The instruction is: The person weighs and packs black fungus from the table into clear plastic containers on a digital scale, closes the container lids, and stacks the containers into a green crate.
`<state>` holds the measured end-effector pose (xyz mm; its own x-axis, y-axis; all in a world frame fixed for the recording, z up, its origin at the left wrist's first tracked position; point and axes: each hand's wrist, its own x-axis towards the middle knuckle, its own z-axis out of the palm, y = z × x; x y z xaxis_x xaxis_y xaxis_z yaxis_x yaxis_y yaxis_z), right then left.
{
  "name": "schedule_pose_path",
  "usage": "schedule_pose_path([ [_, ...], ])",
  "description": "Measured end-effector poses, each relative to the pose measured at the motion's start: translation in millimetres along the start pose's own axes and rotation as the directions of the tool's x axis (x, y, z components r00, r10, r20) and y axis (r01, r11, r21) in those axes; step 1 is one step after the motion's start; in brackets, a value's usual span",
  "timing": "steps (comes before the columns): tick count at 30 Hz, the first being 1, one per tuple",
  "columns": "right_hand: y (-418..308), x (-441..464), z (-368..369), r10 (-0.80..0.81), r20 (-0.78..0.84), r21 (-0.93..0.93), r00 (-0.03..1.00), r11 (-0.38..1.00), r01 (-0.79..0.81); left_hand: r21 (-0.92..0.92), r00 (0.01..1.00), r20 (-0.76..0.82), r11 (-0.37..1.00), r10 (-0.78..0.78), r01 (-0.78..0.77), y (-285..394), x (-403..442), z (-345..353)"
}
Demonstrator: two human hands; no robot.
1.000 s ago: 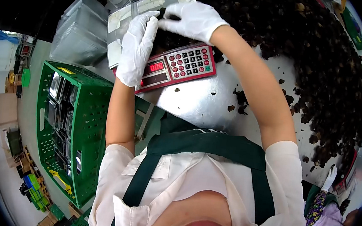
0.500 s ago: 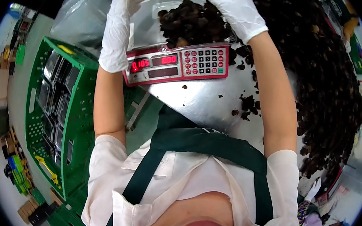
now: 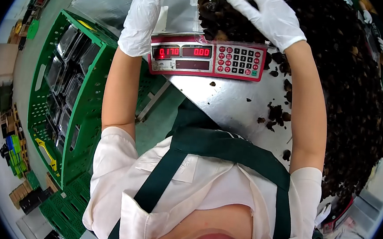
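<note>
Flakes [image 3: 225,24], scale [image 3: 194,66] right edge: reading [image 3: 168,52] rose, more weight registering. Your left hand [image 3: 143,17] loosely open, looks empty; right hand [image 3: 275,20] half-curled, grip unclear.

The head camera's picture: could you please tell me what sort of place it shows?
It looks like a packing or weighing room, perhaps for dried food. A digital scale reads 0.170, a big heap of dark pieces lies on the metal table, and a green crate holds plastic boxes.
</note>
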<state>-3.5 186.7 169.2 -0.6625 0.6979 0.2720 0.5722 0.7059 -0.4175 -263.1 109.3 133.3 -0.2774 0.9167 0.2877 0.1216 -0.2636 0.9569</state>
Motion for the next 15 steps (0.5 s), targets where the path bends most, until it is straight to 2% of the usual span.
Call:
schedule_pose_path([
  [1, -3.8, -0.2, 1.4, 0.105, 0.038, -0.06, 0.994, 0.993, -0.103, -0.002, 1.0, 0.004, 1.0, 0.0, 0.0, -0.9, 0.0, 2.9],
  [3, 4.6, 1.7, 3.3, -0.003, -0.077, -0.009, 0.997, 1.0, 0.002, 0.013, 1.0, 0.008, 1.0, 0.008, -0.008, -1.7, 0.7, 7.7],
  [5, 9.9, 9.8, -3.1, 0.118, -0.042, 0.141, 0.992, 0.984, -0.111, 0.004, 1.0, 0.021, 1.0, 0.01, -0.01, -4.0, 2.3, 7.2],
  [6, 20.3, 10.9, 13.3, 0.044, -0.342, 0.225, 0.939, 0.974, 0.036, -0.002, 0.999, 0.039, 1.0, 0.01, -0.01, -5.3, 3.1, 7.1],
  [7, 34.5, 8.8, 13.9, 0.047, -0.346, 0.215, 0.937, 0.976, 0.03, -0.012, 0.999, 0.047, 1.0, 0.015, -0.014, -6.2, 4.4, 7.1],
  [8, 26.2, 7.5, 2.1, 0.241, -0.217, 0.395, 0.946, 0.908, -0.14, 0.004, 0.999, 0.04, 1.0, 0.008, -0.008, -7.4, 5.3, 6.4],
  [9, 22.4, 5.1, -7.1, 0.404, -0.057, 0.54, 0.913, 0.782, -0.312, 0.02, 0.999, 0.033, 1.0, 0.001, -0.002, -8.9, 6.2, 5.9],
  [10, 24.8, 1.2, -9.9, 0.479, 0.038, 0.631, 0.877, 0.669, -0.392, 0.014, 0.999, 0.038, 1.0, 0.009, -0.01, -11.2, 6.5, 5.2],
  [11, 27.0, -2.6, -11.6, 0.461, 0.051, 0.668, 0.886, 0.644, -0.374, 0.006, 0.999, 0.046, 1.0, 0.014, -0.015, -11.4, 7.0, 7.2],
  [13, 34.6, -10.8, -5.8, 0.39, -0.057, 0.693, 0.919, 0.678, -0.245, 0.074, 0.999, 0.035, 0.997, 0.018, -0.021, -11.1, 6.6, 9.5],
  [14, 37.6, -13.3, -8.6, 0.39, -0.056, 0.694, 0.919, 0.677, -0.245, 0.051, 0.998, 0.053, 0.998, 0.027, -0.03, -9.8, 7.9, 9.5],
  [15, 41.4, -16.7, -11.7, 0.381, 0.031, 0.647, 0.924, 0.697, -0.309, 0.055, 0.998, 0.049, 0.998, 0.025, -0.028, -7.9, 8.7, 10.3],
])
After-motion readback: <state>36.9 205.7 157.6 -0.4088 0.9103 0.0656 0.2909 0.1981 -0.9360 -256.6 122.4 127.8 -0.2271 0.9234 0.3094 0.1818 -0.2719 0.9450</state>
